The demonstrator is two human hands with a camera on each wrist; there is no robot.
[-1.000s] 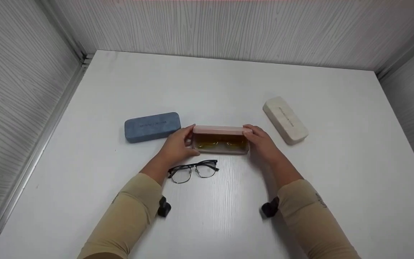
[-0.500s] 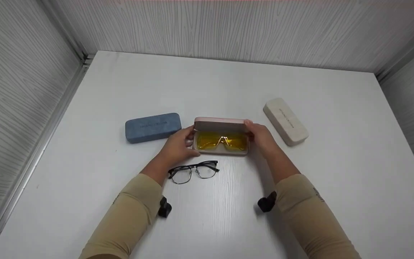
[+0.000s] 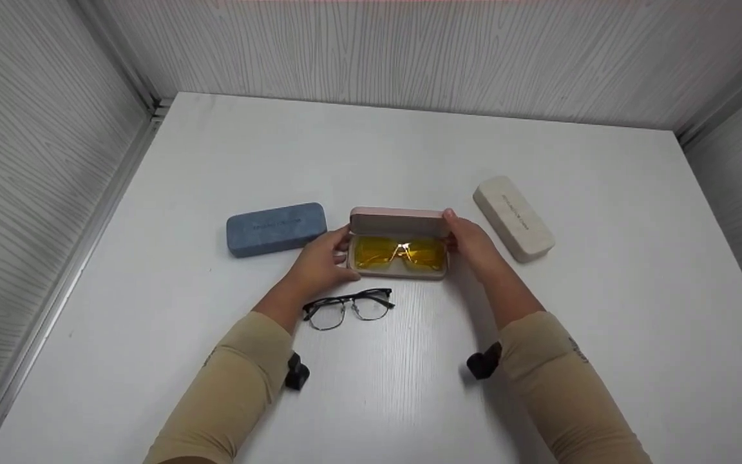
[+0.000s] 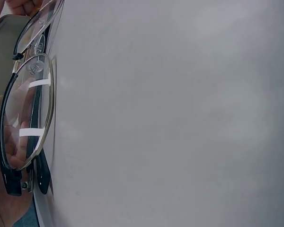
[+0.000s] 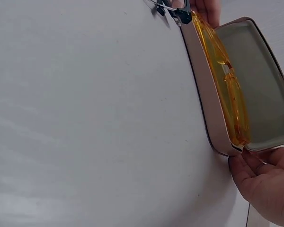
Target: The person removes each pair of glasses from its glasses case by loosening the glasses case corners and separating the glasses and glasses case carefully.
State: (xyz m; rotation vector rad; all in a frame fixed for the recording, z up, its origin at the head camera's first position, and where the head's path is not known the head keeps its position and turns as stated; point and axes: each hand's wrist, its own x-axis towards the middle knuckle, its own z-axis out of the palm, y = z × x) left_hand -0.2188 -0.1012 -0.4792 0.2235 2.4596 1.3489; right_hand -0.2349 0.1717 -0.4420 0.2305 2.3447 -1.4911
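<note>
at the middle of the frame, the left hand [image 3: 319, 261] grips the left end of a pink case [image 3: 400, 275], its thumb by the lower left corner. the right hand [image 3: 471, 243] holds the other end, a fingertip up at the right corner of the raised lid [image 3: 400, 224]. between the two hands, inside the case, lie the yellow glasses [image 3: 372, 252], their long axis running left to right like the case's own; neither hand looks clearly nearer to them. the lid leans up along their far side, so the case faces toward the person. just below the case sit the black glasses [image 3: 347, 298], lying nearly the same way but tipped a little up to the right, nearer the left wrist. farther out, the blue case [image 3: 275, 231] rests beside the left hand, and the cream case [image 3: 514, 219] slants at centre right, apart from the right hand.
</note>
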